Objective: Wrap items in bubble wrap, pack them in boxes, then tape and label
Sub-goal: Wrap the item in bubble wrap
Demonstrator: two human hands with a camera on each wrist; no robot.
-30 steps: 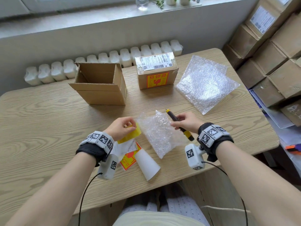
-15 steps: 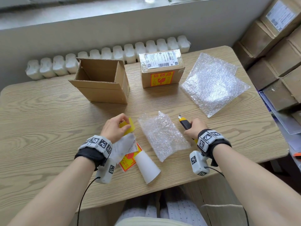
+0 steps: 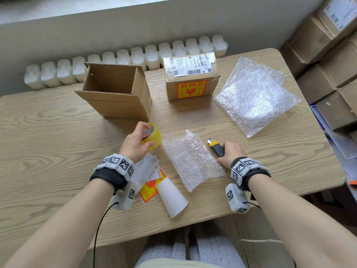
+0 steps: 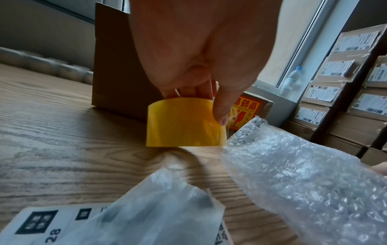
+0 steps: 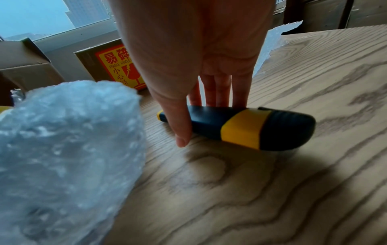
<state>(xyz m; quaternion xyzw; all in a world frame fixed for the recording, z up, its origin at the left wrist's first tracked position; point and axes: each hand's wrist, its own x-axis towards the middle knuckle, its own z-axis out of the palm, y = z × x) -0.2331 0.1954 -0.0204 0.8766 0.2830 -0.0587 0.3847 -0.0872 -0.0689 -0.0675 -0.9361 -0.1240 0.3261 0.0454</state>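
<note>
A bubble-wrapped bundle (image 3: 190,158) (image 4: 303,174) (image 5: 62,149) lies on the wooden table (image 3: 48,136) between my hands. My left hand (image 3: 136,142) (image 4: 201,66) grips a yellow tape roll (image 3: 153,137) (image 4: 185,122) just left of the bundle, fingers inside its core and thumb on the outside. My right hand (image 3: 229,153) (image 5: 194,66) holds a dark blue and yellow utility knife (image 3: 216,147) (image 5: 240,127) low on the table at the bundle's right, blade tip showing. An open cardboard box (image 3: 116,91) stands behind the left hand.
A sealed, labelled box (image 3: 190,75) with a red fragile sticker sits at the back centre. Loose bubble wrap sheets (image 3: 255,95) lie at the right. Fragile stickers (image 3: 149,187) and white backing paper (image 3: 172,196) lie near the front edge. Stacked parcels (image 3: 332,45) fill the right side.
My right hand has lowered the knife from above the bundle to the table at its right. My left hand has lifted the tape roll slightly away from the bundle.
</note>
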